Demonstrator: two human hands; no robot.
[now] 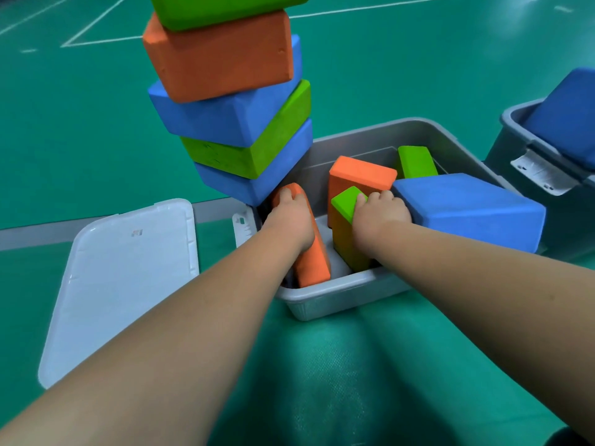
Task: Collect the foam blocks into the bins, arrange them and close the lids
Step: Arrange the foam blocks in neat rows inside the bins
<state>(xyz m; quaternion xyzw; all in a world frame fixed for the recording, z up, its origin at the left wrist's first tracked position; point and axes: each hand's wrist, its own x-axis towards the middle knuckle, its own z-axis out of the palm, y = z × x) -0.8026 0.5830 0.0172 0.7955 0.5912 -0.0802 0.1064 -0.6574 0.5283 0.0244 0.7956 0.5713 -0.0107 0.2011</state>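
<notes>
In the grey bin [338, 299] on the floor, the left hand [289, 217] grips an orange block [314, 268] by the left wall and the right hand [380, 214] grips a green block [346, 201]. Lay both flat, slowly; the leaning stack [244, 123] just beside the left hand looks ready to topple.

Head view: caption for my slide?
Left hand and right hand grip blocks in the grey bin near a leaning stack.

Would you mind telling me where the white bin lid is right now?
In the head view, the white lid lies flat on the green floor, on the left side, just left of the grey bin.
</notes>
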